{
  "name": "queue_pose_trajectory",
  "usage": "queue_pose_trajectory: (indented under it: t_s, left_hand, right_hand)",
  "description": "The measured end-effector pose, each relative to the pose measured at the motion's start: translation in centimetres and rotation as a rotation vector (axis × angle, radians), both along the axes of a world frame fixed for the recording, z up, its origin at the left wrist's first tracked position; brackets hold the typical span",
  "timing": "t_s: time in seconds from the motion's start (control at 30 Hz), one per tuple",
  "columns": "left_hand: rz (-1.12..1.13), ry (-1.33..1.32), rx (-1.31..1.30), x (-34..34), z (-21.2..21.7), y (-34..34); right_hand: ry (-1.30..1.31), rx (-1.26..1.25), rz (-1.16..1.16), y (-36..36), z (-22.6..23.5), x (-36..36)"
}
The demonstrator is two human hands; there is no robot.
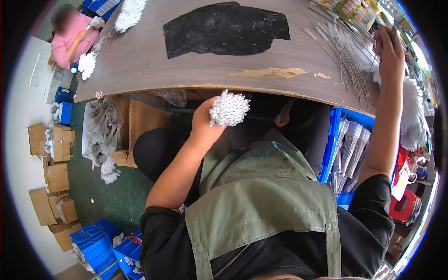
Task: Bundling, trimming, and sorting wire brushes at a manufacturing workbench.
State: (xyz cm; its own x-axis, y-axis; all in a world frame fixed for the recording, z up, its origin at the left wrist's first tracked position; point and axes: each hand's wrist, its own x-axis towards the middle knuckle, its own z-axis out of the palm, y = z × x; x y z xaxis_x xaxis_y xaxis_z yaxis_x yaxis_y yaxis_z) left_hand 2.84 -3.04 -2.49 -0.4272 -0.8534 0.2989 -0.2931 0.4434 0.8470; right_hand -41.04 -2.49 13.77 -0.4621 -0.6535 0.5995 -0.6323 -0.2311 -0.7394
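My left hand (pixel 206 125) is closed around a bundle of thin stems with white tips (pixel 230 108), held upright in front of the table edge, tips toward me. Stretched far out to the right, my right hand (pixel 391 50) is over the table's right end, its fingers curled on something dark that is too small to name. Beside that hand lie many loose thin metal wires (pixel 343 58), fanned across the tabletop. A large bunch of white-tipped stems (pixel 411 114) sits beyond my right forearm.
The wooden table (pixel 140 65) bears a black mat (pixel 226 30) and has a peeled front patch. Under its right side stands a blue crate (pixel 333 140) of wire bundles. A person in pink (pixel 74 39) works at the far left. Cardboard boxes (pixel 58 177) and blue bins (pixel 95 242) stand left.
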Motion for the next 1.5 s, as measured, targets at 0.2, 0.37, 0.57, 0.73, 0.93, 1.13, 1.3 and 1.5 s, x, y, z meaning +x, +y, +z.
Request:
queue_pose_trajectory:
  t_s: [0.2, 0.37, 0.57, 0.73, 0.93, 1.13, 1.3, 1.5]
  left_hand:
    - [-0.067, 0.029, 0.067, -0.2, 1.2, 0.9]
    - [-0.060, 0.214, 0.322, -0.1, -0.1, 0.9]
    - [-0.009, 0.015, 0.307, -0.2, 1.1, 1.2]
    - [-0.141, 0.016, 0.294, -0.5, 2.3, 1.7]
    - [-0.634, 0.187, 0.782, -0.4, 4.6, 2.9]
    - [-0.964, 0.074, 0.383, -0.5, 2.0, 2.3]
    - [-0.999, 0.028, 0.254, -0.5, 1.8, 2.3]
    - [-0.990, 0.085, 0.682, -0.6, 1.6, 1.7]
  right_hand:
    - [0.661, 0.273, -0.411, -7.7, -0.3, -6.6]
    - [0.644, 0.308, -0.453, -8.7, -4.2, -7.9]
    - [0.067, 0.338, 0.108, -1.9, -7.9, 7.5]
    - [-0.274, 0.480, 0.569, 3.5, -10.8, 15.6]
    - [-0.299, 0.401, 1.040, 4.0, -10.2, 19.7]
    - [-0.324, 0.329, 1.233, 4.1, -9.1, 21.8]
    - [-0.279, 0.318, 1.290, 4.0, -9.1, 22.0]
    - [-0.335, 0.373, 1.341, 3.2, -9.4, 21.9]
